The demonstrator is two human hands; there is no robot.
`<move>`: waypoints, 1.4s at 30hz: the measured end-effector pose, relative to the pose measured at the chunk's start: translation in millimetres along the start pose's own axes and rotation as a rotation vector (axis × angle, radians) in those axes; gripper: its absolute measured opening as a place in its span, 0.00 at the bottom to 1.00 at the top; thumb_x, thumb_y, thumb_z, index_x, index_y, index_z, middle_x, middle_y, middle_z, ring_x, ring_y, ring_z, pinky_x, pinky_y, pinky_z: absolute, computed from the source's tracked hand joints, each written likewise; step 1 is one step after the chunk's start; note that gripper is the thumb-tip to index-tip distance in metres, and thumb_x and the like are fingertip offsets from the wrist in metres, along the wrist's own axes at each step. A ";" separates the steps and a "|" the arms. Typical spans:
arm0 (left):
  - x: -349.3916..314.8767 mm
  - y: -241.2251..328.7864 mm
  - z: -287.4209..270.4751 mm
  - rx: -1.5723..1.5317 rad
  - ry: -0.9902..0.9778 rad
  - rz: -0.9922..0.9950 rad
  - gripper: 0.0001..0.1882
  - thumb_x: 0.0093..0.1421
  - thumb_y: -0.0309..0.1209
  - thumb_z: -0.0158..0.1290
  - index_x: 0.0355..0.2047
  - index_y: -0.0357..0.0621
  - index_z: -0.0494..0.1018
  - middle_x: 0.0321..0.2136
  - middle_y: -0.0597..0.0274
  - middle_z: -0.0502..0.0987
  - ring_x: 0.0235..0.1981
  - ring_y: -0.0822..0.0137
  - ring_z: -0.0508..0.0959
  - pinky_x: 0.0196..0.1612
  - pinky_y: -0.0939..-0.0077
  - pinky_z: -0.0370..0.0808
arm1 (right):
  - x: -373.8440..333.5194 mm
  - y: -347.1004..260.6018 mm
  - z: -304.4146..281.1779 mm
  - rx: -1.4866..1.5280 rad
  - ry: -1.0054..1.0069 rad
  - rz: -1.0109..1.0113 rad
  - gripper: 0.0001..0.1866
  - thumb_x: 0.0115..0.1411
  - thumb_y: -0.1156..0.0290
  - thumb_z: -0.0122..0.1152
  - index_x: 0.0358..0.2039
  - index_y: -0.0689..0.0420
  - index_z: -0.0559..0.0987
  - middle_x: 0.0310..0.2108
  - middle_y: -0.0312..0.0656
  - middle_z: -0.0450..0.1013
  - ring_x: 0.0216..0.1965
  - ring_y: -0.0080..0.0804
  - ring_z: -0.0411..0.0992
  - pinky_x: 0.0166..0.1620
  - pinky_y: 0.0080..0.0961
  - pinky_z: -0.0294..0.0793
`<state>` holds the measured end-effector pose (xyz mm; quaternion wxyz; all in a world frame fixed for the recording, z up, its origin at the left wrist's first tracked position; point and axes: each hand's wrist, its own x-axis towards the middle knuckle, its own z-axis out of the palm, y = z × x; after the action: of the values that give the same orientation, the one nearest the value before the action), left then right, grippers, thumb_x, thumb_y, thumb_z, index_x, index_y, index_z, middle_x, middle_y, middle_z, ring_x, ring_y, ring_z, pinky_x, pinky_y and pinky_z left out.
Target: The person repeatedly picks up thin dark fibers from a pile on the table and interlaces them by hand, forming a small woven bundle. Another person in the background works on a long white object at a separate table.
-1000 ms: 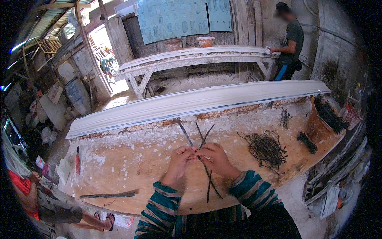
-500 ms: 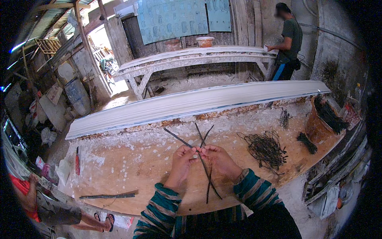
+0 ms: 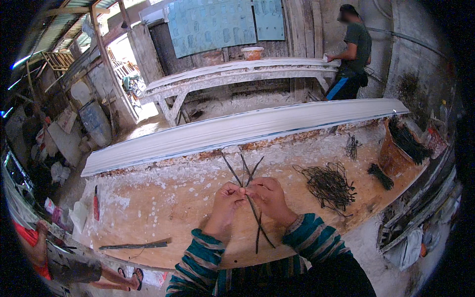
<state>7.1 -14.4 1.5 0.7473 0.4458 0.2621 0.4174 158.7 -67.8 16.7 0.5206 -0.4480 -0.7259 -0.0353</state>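
Both hands meet above the middle of a plaster-spattered wooden tabletop, and between them they pinch a small bunch of thin dark wire strands. The left hand is clenched around the strands from the left, fingers curled in, while the right hand closes on the same crossing point from the right, thumb and fingertips pressed together there. The strands fan upward past the knuckles toward the far edge and hang down below the hands toward the near edge, held clear above the board. To the right of the hands, apart from them, lies a loose tangled heap of dark wire pieces, and farther right a short tied bundle of dark wires sits near a rust-brown bucket holding more dark wire. A smaller wire tangle lies behind the heap. Along the far side of the tabletop runs a long white moulded plaster strip. Toward the left edge rests a small red-handled tool, and near the front left lies a flat dark metal blade. In the background another person in a dark shirt stands at a second long white bench.
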 end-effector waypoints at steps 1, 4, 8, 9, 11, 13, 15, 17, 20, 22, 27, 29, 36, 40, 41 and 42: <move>1.2 -1.1 -3.2 -0.031 -0.027 -0.003 0.05 0.54 0.26 0.51 0.24 0.46 0.65 0.26 0.63 0.74 0.25 0.75 0.72 0.23 0.85 0.71 | 0.8 -0.1 -1.7 -0.005 0.004 -0.074 0.09 0.44 0.80 0.58 0.28 0.55 0.76 0.36 0.41 0.71 0.34 0.38 0.69 0.36 0.27 0.67; 4.4 -2.5 -11.6 -0.099 -0.112 -0.013 0.07 0.53 0.25 0.51 0.23 0.46 0.63 0.26 0.62 0.73 0.24 0.76 0.71 0.23 0.86 0.71 | 6.6 -2.9 -9.4 -0.002 -0.092 -0.177 0.09 0.43 0.81 0.57 0.28 0.57 0.74 0.37 0.42 0.71 0.35 0.40 0.70 0.36 0.28 0.67; 3.2 7.2 -9.7 -0.064 -0.134 -0.070 0.10 0.52 0.23 0.52 0.21 0.47 0.61 0.26 0.62 0.73 0.23 0.76 0.71 0.23 0.86 0.71 | 4.3 0.2 -6.8 0.150 -0.250 -0.133 0.10 0.44 0.82 0.54 0.30 0.58 0.71 0.38 0.43 0.70 0.36 0.42 0.69 0.36 0.29 0.69; 1.8 10.4 -7.4 -0.041 -0.113 -0.094 0.11 0.52 0.22 0.52 0.21 0.47 0.60 0.25 0.63 0.73 0.23 0.75 0.71 0.23 0.86 0.71 | 3.1 0.9 -5.9 0.180 -0.251 -0.107 0.10 0.45 0.82 0.54 0.30 0.58 0.70 0.37 0.43 0.69 0.36 0.42 0.69 0.36 0.28 0.69; -0.2 12.8 -6.8 0.013 -0.088 -0.051 0.11 0.51 0.22 0.52 0.21 0.47 0.60 0.25 0.64 0.72 0.23 0.76 0.71 0.23 0.86 0.71 | 1.8 1.2 -4.3 0.242 -0.255 -0.058 0.11 0.46 0.83 0.52 0.31 0.59 0.70 0.36 0.44 0.69 0.36 0.43 0.69 0.36 0.27 0.70; -1.0 12.8 -6.9 0.048 -0.079 -0.006 0.11 0.51 0.23 0.53 0.21 0.47 0.60 0.25 0.65 0.72 0.23 0.76 0.71 0.24 0.86 0.71 | 2.1 -1.6 -5.6 0.208 -0.259 -0.019 0.10 0.47 0.83 0.52 0.31 0.59 0.70 0.35 0.44 0.68 0.35 0.42 0.69 0.36 0.27 0.69; -2.3 11.7 -7.2 0.066 -0.085 0.042 0.11 0.51 0.23 0.53 0.21 0.47 0.61 0.24 0.65 0.72 0.24 0.77 0.71 0.24 0.85 0.71 | 1.6 -1.9 -5.6 0.203 -0.249 0.020 0.09 0.48 0.83 0.52 0.31 0.59 0.70 0.34 0.45 0.68 0.34 0.42 0.69 0.35 0.27 0.69; -3.6 14.6 -0.9 0.129 -0.099 0.121 0.10 0.50 0.22 0.53 0.22 0.46 0.62 0.25 0.66 0.72 0.25 0.77 0.72 0.25 0.85 0.71 | -1.0 1.2 -3.8 0.227 -0.222 0.062 0.08 0.49 0.83 0.52 0.32 0.59 0.70 0.32 0.45 0.68 0.33 0.41 0.69 0.35 0.27 0.69; -6.6 17.9 6.6 0.161 -0.083 0.167 0.09 0.50 0.22 0.54 0.25 0.44 0.63 0.24 0.68 0.71 0.25 0.78 0.71 0.27 0.86 0.71 | -2.1 1.2 1.3 0.289 -0.093 0.114 0.06 0.51 0.81 0.52 0.31 0.60 0.71 0.30 0.45 0.68 0.32 0.38 0.69 0.34 0.25 0.68; -7.0 18.0 7.4 0.178 -0.071 0.181 0.08 0.50 0.22 0.54 0.26 0.43 0.64 0.24 0.69 0.70 0.26 0.78 0.71 0.28 0.86 0.70 | -1.4 1.1 1.2 0.304 -0.073 0.114 0.06 0.51 0.80 0.53 0.31 0.61 0.71 0.29 0.44 0.69 0.32 0.35 0.69 0.35 0.23 0.68; -4.2 12.2 1.9 0.324 -0.103 0.281 0.07 0.50 0.20 0.53 0.26 0.42 0.65 0.25 0.68 0.70 0.29 0.77 0.71 0.31 0.84 0.70 | -3.2 0.8 4.4 0.570 -0.058 0.378 0.04 0.52 0.77 0.55 0.29 0.61 0.72 0.29 0.38 0.70 0.32 0.24 0.68 0.37 0.19 0.67; -3.3 8.8 1.9 0.369 -0.099 0.342 0.06 0.51 0.20 0.52 0.26 0.41 0.66 0.26 0.67 0.71 0.31 0.76 0.71 0.33 0.84 0.70 | -4.3 1.8 6.6 0.782 -0.084 0.610 0.04 0.54 0.74 0.54 0.29 0.60 0.73 0.29 0.35 0.71 0.32 0.20 0.67 0.37 0.17 0.66; -5.4 6.7 6.2 0.404 -0.180 0.434 0.05 0.52 0.19 0.51 0.28 0.40 0.67 0.28 0.66 0.71 0.33 0.75 0.71 0.37 0.84 0.68 | 1.1 11.3 -3.2 0.913 -0.219 0.725 0.04 0.54 0.72 0.54 0.29 0.59 0.73 0.27 0.33 0.72 0.31 0.17 0.67 0.37 0.15 0.66; -7.4 7.4 6.7 0.437 -0.177 0.419 0.05 0.52 0.19 0.51 0.29 0.39 0.67 0.29 0.65 0.71 0.33 0.75 0.72 0.37 0.84 0.69 | 3.9 10.4 -5.1 1.007 -0.241 0.738 0.04 0.54 0.73 0.55 0.29 0.58 0.73 0.27 0.34 0.72 0.30 0.17 0.68 0.36 0.15 0.66; -8.1 7.9 7.0 0.425 -0.177 0.419 0.05 0.52 0.19 0.51 0.29 0.39 0.67 0.29 0.65 0.71 0.33 0.75 0.72 0.37 0.84 0.69 | 4.5 9.5 -5.3 1.027 -0.230 0.713 0.04 0.54 0.73 0.55 0.29 0.58 0.73 0.27 0.34 0.72 0.29 0.17 0.68 0.36 0.15 0.66; -8.7 8.2 7.2 0.414 -0.178 0.419 0.06 0.52 0.19 0.51 0.30 0.39 0.67 0.29 0.65 0.71 0.33 0.75 0.72 0.36 0.84 0.69 | 3.8 10.8 -4.8 1.060 -0.229 0.724 0.03 0.53 0.74 0.55 0.29 0.58 0.73 0.27 0.34 0.72 0.29 0.17 0.68 0.35 0.15 0.66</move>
<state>4.9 -23.0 12.3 0.5582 0.6676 0.1776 0.4596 169.4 -61.5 17.4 0.5695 -0.3474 -0.4991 0.5531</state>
